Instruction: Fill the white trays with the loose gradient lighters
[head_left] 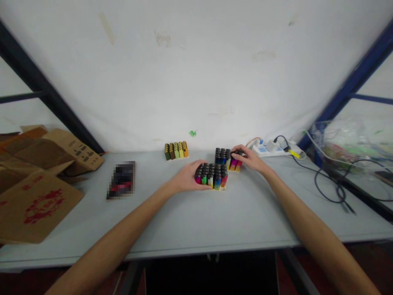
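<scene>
Several colourful lighters with black tops stand upright in a tight front block (211, 177) near the middle of the table. My left hand (188, 177) wraps round the left side of this block, thumb along its front and fingers behind. Just behind and to the right stands a second block of lighters (222, 156), partly hidden by the first. At its right end, my right hand (247, 159) has its fingers closed over the lighter tops; exactly how many it grips is hidden. Against the wall to the left stands a yellow, green and brown lighter group (176, 150).
Folded cardboard boxes (52, 196) lie at the left, beside a blurred dark flat item (122, 180). A white power strip (272, 148) with plugs sits at the back right, and a black cable (328, 188) loops near clear plastic bags (346, 139).
</scene>
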`<state>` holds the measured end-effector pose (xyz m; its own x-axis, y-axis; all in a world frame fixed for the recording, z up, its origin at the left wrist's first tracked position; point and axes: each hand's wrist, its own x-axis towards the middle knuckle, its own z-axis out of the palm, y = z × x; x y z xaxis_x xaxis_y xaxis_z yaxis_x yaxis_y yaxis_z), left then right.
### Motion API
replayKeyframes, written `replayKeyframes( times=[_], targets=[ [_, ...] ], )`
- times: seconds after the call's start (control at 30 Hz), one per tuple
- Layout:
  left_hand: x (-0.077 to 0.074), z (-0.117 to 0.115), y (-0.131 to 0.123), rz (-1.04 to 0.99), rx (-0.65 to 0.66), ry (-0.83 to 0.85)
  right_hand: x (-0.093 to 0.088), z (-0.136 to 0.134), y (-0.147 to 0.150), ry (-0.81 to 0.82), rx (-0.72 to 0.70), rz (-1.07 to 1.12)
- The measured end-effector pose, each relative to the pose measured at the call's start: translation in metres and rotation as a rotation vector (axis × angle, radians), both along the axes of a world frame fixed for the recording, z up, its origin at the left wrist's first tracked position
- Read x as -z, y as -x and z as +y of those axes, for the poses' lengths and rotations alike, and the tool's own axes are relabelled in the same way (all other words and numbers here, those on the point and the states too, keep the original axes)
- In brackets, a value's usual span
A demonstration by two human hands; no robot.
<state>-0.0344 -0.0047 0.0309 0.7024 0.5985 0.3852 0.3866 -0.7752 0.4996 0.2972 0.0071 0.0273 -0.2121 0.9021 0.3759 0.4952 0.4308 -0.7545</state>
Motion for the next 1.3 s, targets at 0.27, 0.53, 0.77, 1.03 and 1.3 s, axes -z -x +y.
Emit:
replayKeyframes(
  times=[0.27,0.53,0.77,1.03,1.3],
  targets=[
    [-0.004,0.025,0.028,0.082,-0.126,-0.127,0.009,0.012,-0.018,-0.076,0.07,0.043],
    [0.002,0.045,0.04,0.024,-0.263,-0.115,0.022,0.008,0.01,-0.016,0.177,0.34],
    [0.008,0.047,0.028,-0.015,-0.24,-0.049,0.027,0.011,0.041,0.008,0.152,0.473],
    [0.007,0.047,0.027,-0.045,-0.185,-0.006,0.029,0.013,0.049,-0.002,0.125,0.424],
    [0.006,0.043,0.026,-0.059,-0.214,0.018,0.026,0.011,0.048,0.0,0.104,0.44]
  ],
)
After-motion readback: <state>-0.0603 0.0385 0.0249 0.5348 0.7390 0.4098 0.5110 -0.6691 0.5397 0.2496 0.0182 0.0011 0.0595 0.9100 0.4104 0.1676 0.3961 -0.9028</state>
